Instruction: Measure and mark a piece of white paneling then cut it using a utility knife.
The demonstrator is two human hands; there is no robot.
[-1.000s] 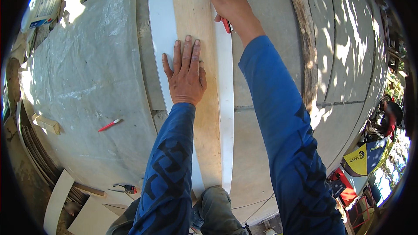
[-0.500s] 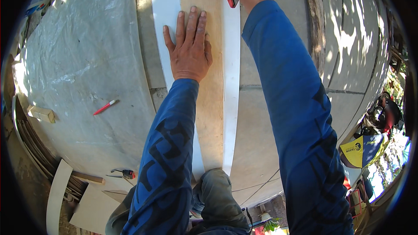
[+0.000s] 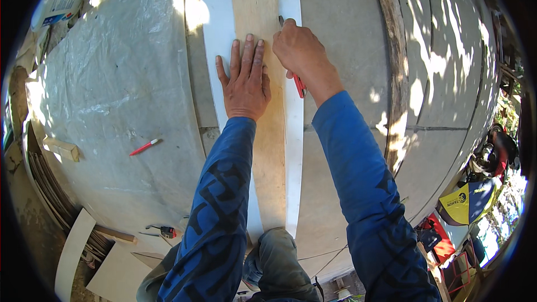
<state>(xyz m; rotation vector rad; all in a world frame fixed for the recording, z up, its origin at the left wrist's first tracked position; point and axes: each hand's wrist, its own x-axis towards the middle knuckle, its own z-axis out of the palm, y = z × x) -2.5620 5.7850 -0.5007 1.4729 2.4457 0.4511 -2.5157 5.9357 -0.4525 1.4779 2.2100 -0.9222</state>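
Note:
A long wooden board (image 3: 268, 151) lies lengthwise on top of a white sheet (image 3: 292, 184), whose strips show along both sides of it. My left hand (image 3: 245, 81) rests flat across the board and the sheet's left strip, fingers spread. In my closed right hand (image 3: 302, 50) is a red utility knife (image 3: 299, 85). Its dark tip points forward at the board's right edge, and the red handle end sticks out below my palm. Most of the handle is hidden by my fingers. My knee touches the near end of the board and sheet.
On clear plastic sheeting (image 3: 120, 78) at left lie a red marker (image 3: 144, 147) and a small wood block (image 3: 61, 149). Pliers (image 3: 162, 231) and white panel offcuts (image 3: 75, 251) are at lower left. A rough wooden beam (image 3: 391, 50) lies on the floor to the right.
My right hand, with the utility knife, has come back toward me along the board's right edge. The view has shifted forward slightly, showing the sheet's far end. My left hand stays pressed on the board.

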